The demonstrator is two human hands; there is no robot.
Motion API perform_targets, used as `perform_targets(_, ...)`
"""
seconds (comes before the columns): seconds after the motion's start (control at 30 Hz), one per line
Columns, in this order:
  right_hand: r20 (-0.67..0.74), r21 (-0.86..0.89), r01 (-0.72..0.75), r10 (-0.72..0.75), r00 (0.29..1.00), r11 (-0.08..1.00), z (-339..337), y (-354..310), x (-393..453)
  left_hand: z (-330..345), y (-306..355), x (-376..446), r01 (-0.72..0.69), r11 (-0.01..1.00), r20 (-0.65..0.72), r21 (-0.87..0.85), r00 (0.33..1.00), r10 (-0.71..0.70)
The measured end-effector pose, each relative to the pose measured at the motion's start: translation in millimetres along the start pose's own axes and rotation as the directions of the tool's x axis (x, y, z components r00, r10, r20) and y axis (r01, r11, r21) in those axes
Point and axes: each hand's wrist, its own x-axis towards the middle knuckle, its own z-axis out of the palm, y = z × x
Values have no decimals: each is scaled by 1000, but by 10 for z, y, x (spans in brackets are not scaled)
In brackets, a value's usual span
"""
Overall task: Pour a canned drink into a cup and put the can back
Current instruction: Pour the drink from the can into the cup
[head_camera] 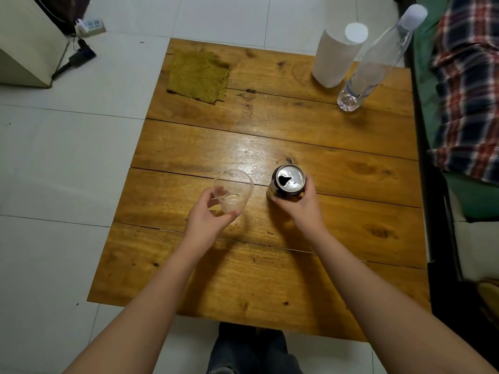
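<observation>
A clear plastic cup [233, 190] is in the middle of the wooden table [270, 271], tilted slightly, with nothing visible inside. My left hand [209, 215] wraps its fingers and thumb around the cup's lower part. Just to the right stands a dark drink can [289, 184], upright, its silver top open. My right hand [302, 203] grips the can's near side from behind.
A green-yellow woven cloth [198, 76] lies at the table's far left. At the far right stand a paper towel roll [337, 56] and a clear plastic bottle [375, 66]. A bed with a plaid blanket [467, 90] borders the right edge. White tiled floor lies to the left.
</observation>
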Motion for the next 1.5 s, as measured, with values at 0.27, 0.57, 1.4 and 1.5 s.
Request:
perform_targets(0.27,-39,4,62,-62,997,998,-203,-296,-143,-46,184,-69,-24,1000,-23,-4,999,23)
perform_targets(0.57,-80,-3,222,-221,972,975,-910,-1301,-633,-217,1077,-512,-172,985,9,-19,985,172)
perform_targets(1.4,-184,-230,564,-605,775,793,-2103,-2804,-1877,-361,2499,-1823,-576,818,71,13,816,573)
perform_targets(1.5,-182,-278,590,-645,743,758,-2123,-2834,-1921,-347,2513,-1864,-582,813,66,16,812,580)
